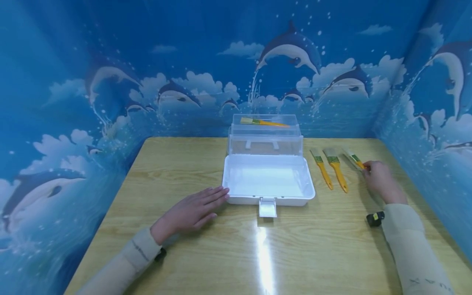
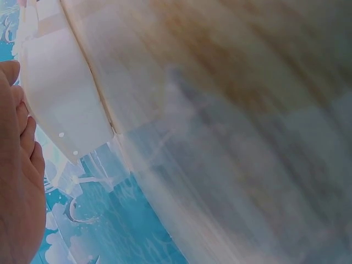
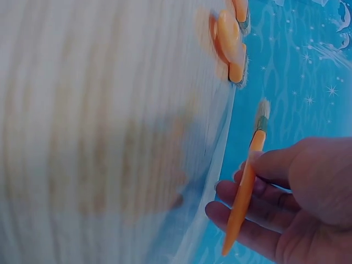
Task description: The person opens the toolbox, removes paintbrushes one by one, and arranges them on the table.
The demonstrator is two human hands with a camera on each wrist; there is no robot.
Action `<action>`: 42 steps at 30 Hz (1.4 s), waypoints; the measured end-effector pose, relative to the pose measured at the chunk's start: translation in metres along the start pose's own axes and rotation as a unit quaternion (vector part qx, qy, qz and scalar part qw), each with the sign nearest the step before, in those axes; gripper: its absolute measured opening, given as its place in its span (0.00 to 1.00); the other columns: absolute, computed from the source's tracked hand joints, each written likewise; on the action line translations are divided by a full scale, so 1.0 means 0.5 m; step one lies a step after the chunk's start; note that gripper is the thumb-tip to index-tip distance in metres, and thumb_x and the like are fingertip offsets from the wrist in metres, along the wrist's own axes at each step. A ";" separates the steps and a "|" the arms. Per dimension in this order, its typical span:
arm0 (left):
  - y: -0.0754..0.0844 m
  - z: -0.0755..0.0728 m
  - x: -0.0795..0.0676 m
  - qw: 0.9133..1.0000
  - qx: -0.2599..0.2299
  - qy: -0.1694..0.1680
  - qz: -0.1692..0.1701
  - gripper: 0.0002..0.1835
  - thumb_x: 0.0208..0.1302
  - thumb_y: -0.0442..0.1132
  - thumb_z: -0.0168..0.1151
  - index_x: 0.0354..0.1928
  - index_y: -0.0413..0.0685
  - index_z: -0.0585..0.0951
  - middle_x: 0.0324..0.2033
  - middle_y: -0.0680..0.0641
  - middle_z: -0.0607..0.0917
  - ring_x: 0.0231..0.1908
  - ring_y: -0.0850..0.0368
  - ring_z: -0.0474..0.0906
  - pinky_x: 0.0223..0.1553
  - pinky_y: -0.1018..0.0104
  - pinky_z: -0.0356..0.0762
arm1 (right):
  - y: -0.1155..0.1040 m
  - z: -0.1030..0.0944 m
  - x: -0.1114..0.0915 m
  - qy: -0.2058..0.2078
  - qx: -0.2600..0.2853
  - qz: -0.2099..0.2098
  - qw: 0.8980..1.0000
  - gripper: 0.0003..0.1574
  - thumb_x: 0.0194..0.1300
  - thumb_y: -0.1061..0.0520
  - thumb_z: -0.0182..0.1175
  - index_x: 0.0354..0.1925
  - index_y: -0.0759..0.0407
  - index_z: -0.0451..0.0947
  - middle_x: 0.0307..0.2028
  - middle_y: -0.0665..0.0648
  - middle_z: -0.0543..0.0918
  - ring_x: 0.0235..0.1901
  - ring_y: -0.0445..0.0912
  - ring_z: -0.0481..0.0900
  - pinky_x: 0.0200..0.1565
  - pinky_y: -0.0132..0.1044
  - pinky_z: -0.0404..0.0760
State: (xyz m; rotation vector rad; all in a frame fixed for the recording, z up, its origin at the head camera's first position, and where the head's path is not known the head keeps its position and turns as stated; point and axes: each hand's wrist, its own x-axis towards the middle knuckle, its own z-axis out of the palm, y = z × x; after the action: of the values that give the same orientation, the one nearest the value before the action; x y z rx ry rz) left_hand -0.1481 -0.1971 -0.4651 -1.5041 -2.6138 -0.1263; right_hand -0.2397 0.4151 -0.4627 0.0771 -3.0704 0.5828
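With fingers straight, my left hand (image 1: pixel 197 208) touches the near left corner of a white plastic box (image 1: pixel 269 201) whose clear lid stands open. Over at the right, my right hand (image 1: pixel 380 179) pinches the orange handle of a paintbrush (image 3: pixel 246 190) between thumb and fingers, its bristles pointing away from me. Left of that hand, a wide paintbrush (image 1: pixel 336 169) and a narrower paintbrush (image 1: pixel 322 169) lie side by side on the table. Another paintbrush (image 1: pixel 265 122) rests in the clear lid (image 1: pixel 265 144). The left wrist view shows the side of my left hand (image 2: pixel 22 181) beside the box.
The box's latch flap (image 1: pixel 267 207) hangs down at its front. All this stands on a wood-grain table (image 1: pixel 177 164). Blue dolphin-print curtains (image 1: pixel 206 49) rise behind the table and along both sides.
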 end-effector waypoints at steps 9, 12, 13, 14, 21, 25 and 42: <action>0.000 -0.002 0.000 1.000 0.001 -0.009 -0.006 0.32 0.82 0.49 0.43 0.81 0.48 0.54 0.81 0.49 0.51 0.80 0.53 0.47 0.80 0.57 0.50 | 0.004 -0.005 -0.001 -0.027 0.000 0.013 1.000 0.24 0.74 0.65 0.47 0.57 0.88 0.69 0.51 0.86 0.74 0.49 0.76 0.75 0.46 0.68 0.79; 0.000 -0.001 0.000 1.000 0.001 -0.013 -0.007 0.32 0.82 0.49 0.44 0.81 0.48 0.53 0.81 0.49 0.51 0.80 0.53 0.47 0.80 0.57 0.50 | 0.004 -0.005 -0.002 -0.035 -0.003 0.015 0.999 0.24 0.74 0.64 0.48 0.56 0.87 0.70 0.51 0.86 0.75 0.49 0.77 0.75 0.47 0.69 0.78; 0.000 -0.001 0.000 1.000 0.001 -0.014 -0.007 0.32 0.82 0.49 0.44 0.81 0.48 0.53 0.81 0.49 0.51 0.80 0.53 0.47 0.80 0.56 0.50 | 0.005 -0.005 -0.001 -0.037 -0.005 0.016 0.999 0.25 0.74 0.64 0.48 0.56 0.87 0.70 0.51 0.86 0.75 0.49 0.77 0.75 0.47 0.69 0.78; -0.001 -0.001 0.000 1.000 0.001 -0.015 -0.007 0.32 0.82 0.49 0.44 0.81 0.48 0.53 0.81 0.49 0.51 0.80 0.53 0.47 0.80 0.56 0.50 | 0.005 -0.005 -0.001 -0.038 -0.006 0.017 0.999 0.25 0.74 0.64 0.48 0.56 0.87 0.70 0.51 0.86 0.75 0.49 0.77 0.75 0.48 0.69 0.78; -0.001 0.000 -0.001 1.000 0.001 -0.018 -0.009 0.33 0.82 0.49 0.44 0.81 0.49 0.52 0.81 0.49 0.51 0.80 0.53 0.47 0.80 0.57 0.49 | 0.003 0.001 0.004 -0.047 -0.011 0.039 0.998 0.26 0.74 0.63 0.48 0.58 0.86 0.69 0.52 0.86 0.74 0.51 0.77 0.74 0.49 0.70 0.78; -0.001 -0.001 0.000 1.000 -0.001 -0.019 -0.011 0.32 0.82 0.49 0.43 0.81 0.49 0.53 0.81 0.50 0.51 0.80 0.53 0.47 0.80 0.57 0.50 | -0.003 0.003 0.007 -0.040 -0.009 0.032 0.999 0.25 0.73 0.63 0.49 0.57 0.87 0.70 0.52 0.86 0.75 0.50 0.76 0.75 0.48 0.69 0.79; 0.000 -0.001 0.001 1.000 -0.003 -0.016 -0.009 0.32 0.82 0.49 0.43 0.81 0.49 0.53 0.81 0.49 0.51 0.80 0.53 0.47 0.80 0.57 0.50 | -0.028 0.004 0.021 -0.064 0.009 0.043 0.997 0.18 0.73 0.61 0.50 0.34 0.76 0.79 0.20 0.61 0.77 0.20 0.50 0.71 0.20 0.41 0.71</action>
State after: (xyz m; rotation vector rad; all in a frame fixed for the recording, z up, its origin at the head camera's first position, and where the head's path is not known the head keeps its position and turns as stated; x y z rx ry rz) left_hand -0.1485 -0.1968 -0.4646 -1.4968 -2.6555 -0.1127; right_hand -0.2494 0.4011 -0.4592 -0.0196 -3.2063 0.6326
